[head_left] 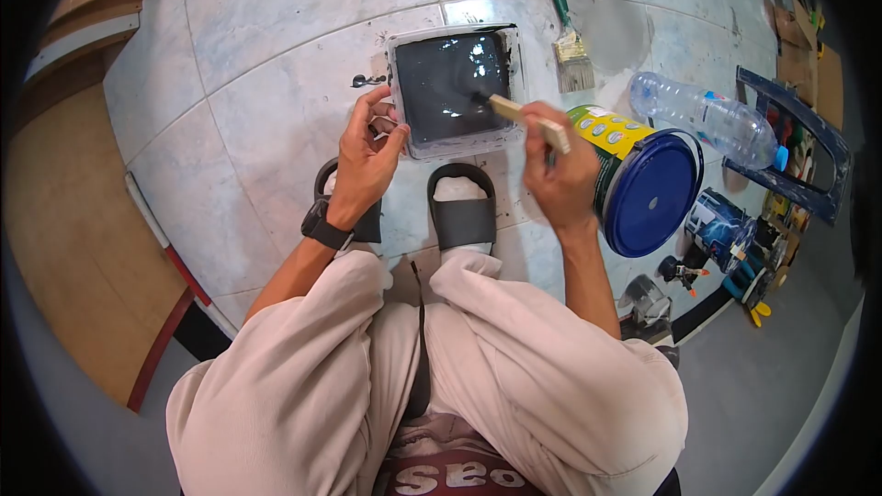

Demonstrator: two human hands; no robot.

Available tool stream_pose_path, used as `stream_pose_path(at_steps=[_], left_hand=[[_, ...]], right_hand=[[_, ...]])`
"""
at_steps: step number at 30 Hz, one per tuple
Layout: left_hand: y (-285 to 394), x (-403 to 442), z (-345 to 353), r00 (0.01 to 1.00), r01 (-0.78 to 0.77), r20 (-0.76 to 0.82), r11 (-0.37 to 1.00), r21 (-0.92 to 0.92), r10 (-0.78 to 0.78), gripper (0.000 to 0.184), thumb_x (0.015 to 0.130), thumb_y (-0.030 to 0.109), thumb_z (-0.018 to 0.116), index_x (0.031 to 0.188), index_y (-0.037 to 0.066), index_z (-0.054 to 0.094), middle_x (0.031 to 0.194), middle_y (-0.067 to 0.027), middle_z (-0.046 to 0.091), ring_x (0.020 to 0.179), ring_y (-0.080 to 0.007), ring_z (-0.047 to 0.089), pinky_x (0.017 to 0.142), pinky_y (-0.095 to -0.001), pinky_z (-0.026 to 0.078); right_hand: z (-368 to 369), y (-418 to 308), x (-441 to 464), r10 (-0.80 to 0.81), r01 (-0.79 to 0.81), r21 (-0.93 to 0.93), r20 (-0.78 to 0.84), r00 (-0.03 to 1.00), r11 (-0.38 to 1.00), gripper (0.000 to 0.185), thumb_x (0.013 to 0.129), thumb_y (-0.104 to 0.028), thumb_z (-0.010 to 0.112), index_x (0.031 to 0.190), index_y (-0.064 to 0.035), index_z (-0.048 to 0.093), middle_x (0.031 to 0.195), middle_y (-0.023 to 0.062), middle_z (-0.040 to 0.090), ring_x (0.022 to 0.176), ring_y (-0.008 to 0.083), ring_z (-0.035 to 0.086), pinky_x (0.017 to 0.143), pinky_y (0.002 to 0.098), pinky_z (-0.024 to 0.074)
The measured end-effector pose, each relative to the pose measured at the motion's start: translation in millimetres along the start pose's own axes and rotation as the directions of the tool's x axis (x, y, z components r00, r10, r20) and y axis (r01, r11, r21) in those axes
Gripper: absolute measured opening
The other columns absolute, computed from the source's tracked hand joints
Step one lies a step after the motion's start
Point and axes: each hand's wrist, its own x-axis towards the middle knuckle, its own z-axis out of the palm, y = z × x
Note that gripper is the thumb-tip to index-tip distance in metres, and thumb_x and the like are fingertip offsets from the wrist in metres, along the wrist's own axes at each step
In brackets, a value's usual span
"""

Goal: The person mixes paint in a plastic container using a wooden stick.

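Note:
A clear plastic tub (464,146) on the tiled floor holds dark grey, glossy liquid (446,78) that looks like paint. My left hand (372,154) grips the tub's left wall near its front corner, fingers on the outside and thumb by the rim. In my right hand (562,174) is a flat wooden stick (505,108), held at a slant. Its far end dips into the liquid right of the middle, and that tip is coated dark.
A paintbrush (565,32) lies right of the tub. Close by my right hand are a blue-lidded paint bucket (652,193) and a plastic bottle (707,119). Cans and tools crowd the right side. A wooden panel (78,220) stands at left. My sandalled feet are just before the tub.

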Motion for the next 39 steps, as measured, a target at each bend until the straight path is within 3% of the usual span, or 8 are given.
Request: stream_pose_path(at_steps=[7,11,17,23,31,33,37,39], left_hand=[[2,0,-1,1.000,-0.003,0.017,0.999,-0.049,0.004,0.050,0.096,-0.005,0.062,0.143,0.001,0.046,0.101,-0.0026,0.055,0.088,-0.0098,0.058,0.074,-0.0248,0.054],[2,1,-1,1.000,-0.010,0.007,0.999,-0.033,0.011,0.050,0.096,-0.004,0.063,0.143,0.001,0.046,0.101,-0.0024,0.055,0.088,-0.0096,0.058,0.075,-0.0244,0.054],[4,-1,-1,1.000,0.009,0.000,0.999,-0.044,-0.009,0.049,0.096,-0.004,0.063,0.142,0.001,0.047,0.101,-0.0021,0.055,0.088,-0.0085,0.058,0.075,-0.0239,0.054],[7,-1,-1,0.999,0.029,0.022,0.999,-0.018,-0.028,0.049,0.096,-0.004,0.063,0.142,0.001,0.047,0.102,-0.0020,0.055,0.087,-0.0085,0.057,0.075,-0.0235,0.054],[7,0,-2,0.999,0.006,0.033,1.000,-0.027,-0.005,0.049,0.096,-0.004,0.063,0.142,0.002,0.047,0.101,-0.0020,0.054,0.088,-0.0084,0.057,0.075,-0.0237,0.053],[8,0,-2,1.000,0.007,0.031,1.000,-0.021,-0.006,0.049,0.096,-0.004,0.063,0.142,0.002,0.046,0.101,-0.0021,0.054,0.088,-0.0083,0.057,0.075,-0.0236,0.053],[6,0,-2,1.000,0.020,0.022,0.999,-0.047,-0.019,0.049,0.096,-0.005,0.062,0.142,0.001,0.046,0.102,-0.0022,0.055,0.087,-0.0080,0.057,0.075,-0.0236,0.054],[7,-1,-1,1.000,0.019,0.023,0.999,-0.040,-0.018,0.049,0.096,-0.005,0.062,0.142,0.001,0.046,0.102,-0.0022,0.055,0.087,-0.0079,0.057,0.075,-0.0237,0.054]], right_hand=[[37,2,38,-0.120,0.133,0.087,-0.142,0.983,0.987,0.015,0.097,-0.003,0.064,0.112,-0.0018,0.062,0.098,0.0108,0.070,0.061,0.0257,0.065,0.056,0.0355,0.0506],[56,-16,20,-0.126,0.134,0.212,-0.053,0.991,0.968,0.016,0.096,-0.002,0.065,0.111,-0.0021,0.061,0.092,0.0121,0.068,0.063,0.0276,0.066,0.056,0.0375,0.0505],[17,-3,-15,-0.025,0.018,0.129,0.057,0.998,0.991,0.011,0.099,-0.006,0.063,0.109,-0.0012,0.063,0.086,0.0095,0.068,0.054,0.0219,0.063,0.051,0.0367,0.0491],[15,17,11,0.078,-0.080,0.001,-0.191,0.978,0.997,0.011,0.100,-0.006,0.063,0.109,-0.0003,0.062,0.091,0.0095,0.070,0.058,0.0204,0.063,0.053,0.0349,0.0499],[62,-14,17,-0.173,0.192,0.209,-0.104,0.979,0.959,0.016,0.096,-0.002,0.064,0.111,0.0002,0.060,0.097,0.0135,0.070,0.063,0.0282,0.067,0.055,0.0379,0.0509],[56,-17,0,-0.143,0.152,0.254,-0.057,0.988,0.955,0.014,0.097,-0.003,0.064,0.109,0.0002,0.061,0.094,0.0122,0.070,0.059,0.0268,0.066,0.053,0.0380,0.0501],[22,-2,-13,-0.048,0.045,0.117,0.021,0.999,0.992,0.009,0.098,-0.005,0.064,0.106,-0.0010,0.062,0.086,0.0109,0.070,0.053,0.0248,0.064,0.051,0.0374,0.0491],[10,8,-8,-0.058,0.058,-0.006,-0.086,0.995,0.998,0.009,0.098,-0.005,0.064,0.106,-0.0016,0.063,0.087,0.0110,0.070,0.055,0.0244,0.064,0.051,0.0366,0.0494]])
